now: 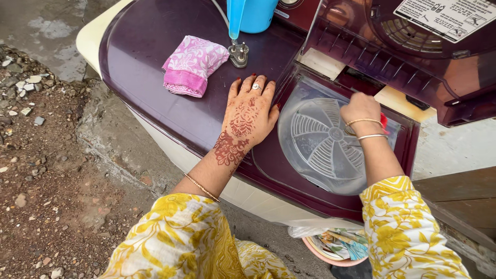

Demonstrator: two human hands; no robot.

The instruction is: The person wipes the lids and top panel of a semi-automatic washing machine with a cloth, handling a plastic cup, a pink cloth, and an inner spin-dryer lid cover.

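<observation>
Maroon plastic covers the top of the washing machine (pixel 155 77) where we stand outdoors, wet ground and loose stones on the left. Our left hand (pixel 249 114) lies flat and open on the closed lid, fingers spread, gripping nothing. Our right hand (pixel 360 109) reaches over the spinner tub on the right, fingers curled at the far edge of the clear inner cover (pixel 323 139); something red shows just beside the wrist, but we cannot tell whether the hand grips it or the cover.

The hinged outer lid (pixel 413 46) of the spinner is already raised and leans away at the far right. The round slotted cover sits flat over the tub mouth, so whatever is inside stays hidden from us. As we judge it, the opening is done and the cover is the part in hand.

On the lid, far from us, lie a folded pink cloth (pixel 191 64) and a grey plug (pixel 238 54), with a blue jug (pixel 253 14) just beyond the plug. Near our knees a pink basin (pixel 330 248) holds crumpled cloth under clear plastic.
</observation>
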